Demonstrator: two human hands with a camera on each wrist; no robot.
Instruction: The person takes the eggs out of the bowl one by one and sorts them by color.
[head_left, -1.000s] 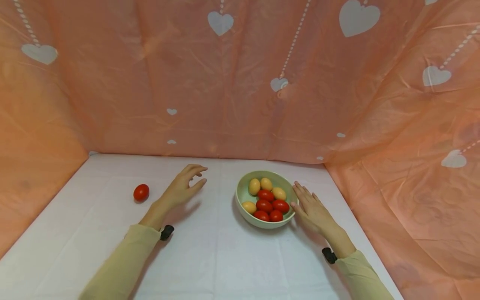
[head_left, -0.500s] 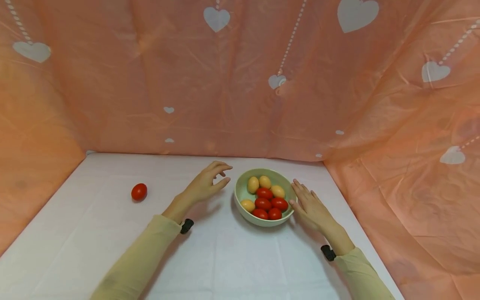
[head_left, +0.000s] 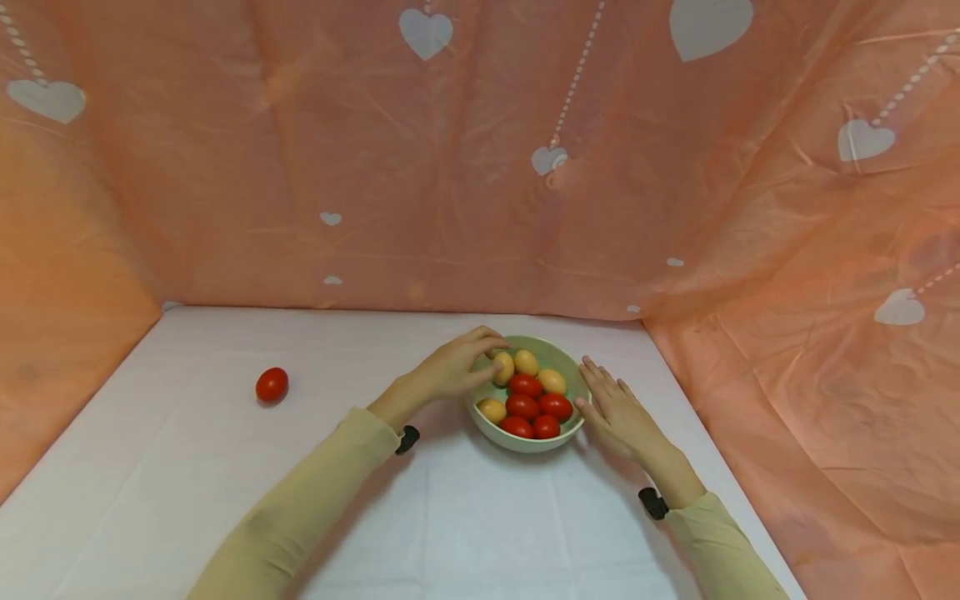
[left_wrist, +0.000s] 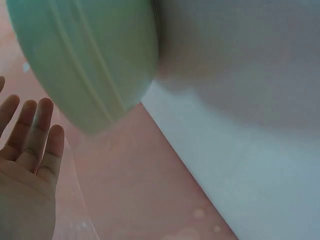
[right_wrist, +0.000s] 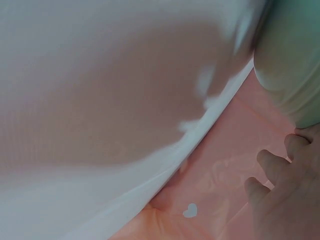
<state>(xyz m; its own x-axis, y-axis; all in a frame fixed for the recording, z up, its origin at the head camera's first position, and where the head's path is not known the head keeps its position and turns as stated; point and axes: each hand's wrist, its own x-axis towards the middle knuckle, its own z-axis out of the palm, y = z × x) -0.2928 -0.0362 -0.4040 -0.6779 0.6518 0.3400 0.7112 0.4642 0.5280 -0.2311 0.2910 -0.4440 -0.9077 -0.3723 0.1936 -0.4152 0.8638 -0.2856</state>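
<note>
A pale green bowl (head_left: 522, 446) stands right of the table's middle with several red oval tomatoes (head_left: 522, 406) and several yellow egg-shaped pieces (head_left: 552, 382) in it. My left hand (head_left: 456, 367) is at the bowl's left rim, its fingertips and thumb spread around a yellow egg-shaped piece (head_left: 506, 367); whether they touch it I cannot tell. In the left wrist view this hand's fingers (left_wrist: 39, 125) look loose, beside the bowl's wall (left_wrist: 95, 65). My right hand (head_left: 621, 412) rests its nearly straight fingers along the bowl's right rim. A single red tomato (head_left: 272, 385) lies at the left.
A white cloth (head_left: 322, 350) covers the table. Orange sheeting with white hearts (head_left: 442, 183) rises behind it and on both sides. Black wrist cameras are strapped to both wrists, the right one (head_left: 653, 503) low over the cloth.
My left hand has moved right, from the bare cloth to the bowl's left rim. My right hand keeps its place on the bowl. The view has shifted slightly.
</note>
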